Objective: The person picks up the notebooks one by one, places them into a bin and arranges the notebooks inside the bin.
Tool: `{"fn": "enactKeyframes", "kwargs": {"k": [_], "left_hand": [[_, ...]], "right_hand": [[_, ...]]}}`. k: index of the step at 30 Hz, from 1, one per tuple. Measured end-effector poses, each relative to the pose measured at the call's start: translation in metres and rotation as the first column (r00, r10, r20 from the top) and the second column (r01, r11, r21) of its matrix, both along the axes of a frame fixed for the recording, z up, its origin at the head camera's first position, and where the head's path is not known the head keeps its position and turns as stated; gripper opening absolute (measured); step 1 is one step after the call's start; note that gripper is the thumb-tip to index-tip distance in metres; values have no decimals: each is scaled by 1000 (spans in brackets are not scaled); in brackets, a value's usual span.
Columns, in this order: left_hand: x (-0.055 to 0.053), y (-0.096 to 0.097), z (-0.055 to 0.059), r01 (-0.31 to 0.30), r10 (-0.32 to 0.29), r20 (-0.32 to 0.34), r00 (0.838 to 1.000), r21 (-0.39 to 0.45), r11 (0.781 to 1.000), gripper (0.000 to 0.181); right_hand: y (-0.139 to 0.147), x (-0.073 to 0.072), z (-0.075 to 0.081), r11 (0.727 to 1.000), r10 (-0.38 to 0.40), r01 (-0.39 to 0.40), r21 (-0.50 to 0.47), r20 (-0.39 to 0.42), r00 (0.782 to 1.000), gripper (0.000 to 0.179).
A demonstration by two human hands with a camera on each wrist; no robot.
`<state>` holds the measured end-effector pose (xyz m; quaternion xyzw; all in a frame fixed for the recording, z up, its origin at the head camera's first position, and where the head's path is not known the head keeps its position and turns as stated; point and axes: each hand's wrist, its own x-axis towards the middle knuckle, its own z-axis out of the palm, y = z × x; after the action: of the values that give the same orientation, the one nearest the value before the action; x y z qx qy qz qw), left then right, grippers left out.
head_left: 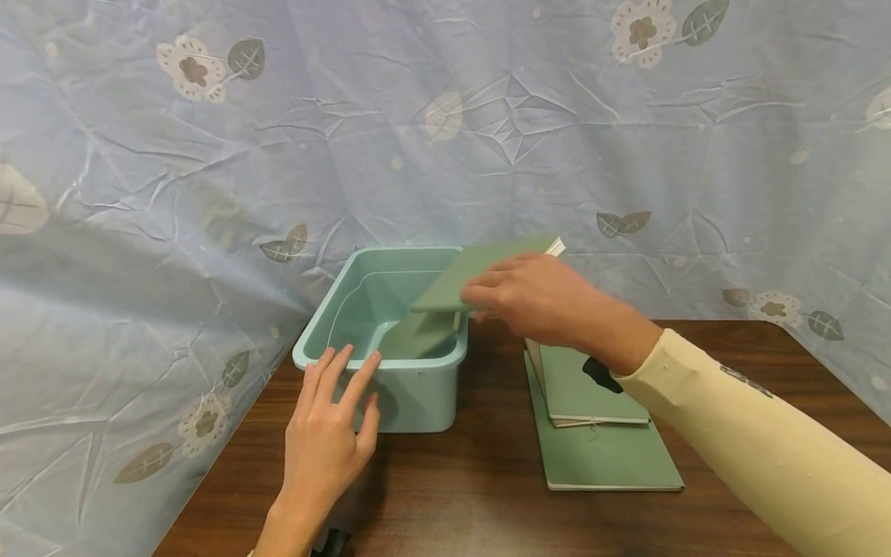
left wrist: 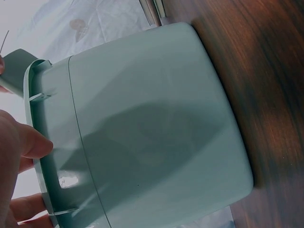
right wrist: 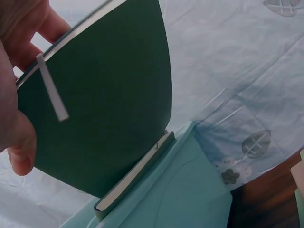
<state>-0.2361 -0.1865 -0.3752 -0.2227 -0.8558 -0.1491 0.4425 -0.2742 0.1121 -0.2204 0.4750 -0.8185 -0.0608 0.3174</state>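
A green notebook is held tilted over the right side of a light blue-green plastic bin. My right hand grips it by its near right edge, with the thumb on one cover. From its pages hangs a pale ribbon, seen in the right wrist view. Below it, another green notebook leans inside the bin; its page edge shows along the rim in the right wrist view. My left hand rests its extended fingers on the bin's near rim, the thumb lying outside the wall.
Right of the bin, more green notebooks lie overlapped on the dark wooden table: a smaller notebook on top of a larger notebook. A pale floral cloth hangs behind the table and along its left side.
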Motion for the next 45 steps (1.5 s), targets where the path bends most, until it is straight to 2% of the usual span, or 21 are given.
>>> {"fn": "enactKeyframes", "kwargs": {"k": [16, 26, 45], "left_hand": [[1, 2, 1, -3, 3, 18, 1000, 2, 1000, 54], [1, 2, 0, -5, 5, 14, 1000, -2, 1000, 55], [1, 4, 1, -13, 13, 3, 1000, -2, 1000, 55]], "right_hand": [[13, -1, -4, 999, -42, 41, 20, 53, 998, 28], [15, -2, -3, 998, -46, 43, 44, 72, 996, 26], [16, -4, -3, 996, -66, 62, 63, 58, 996, 32]]}}
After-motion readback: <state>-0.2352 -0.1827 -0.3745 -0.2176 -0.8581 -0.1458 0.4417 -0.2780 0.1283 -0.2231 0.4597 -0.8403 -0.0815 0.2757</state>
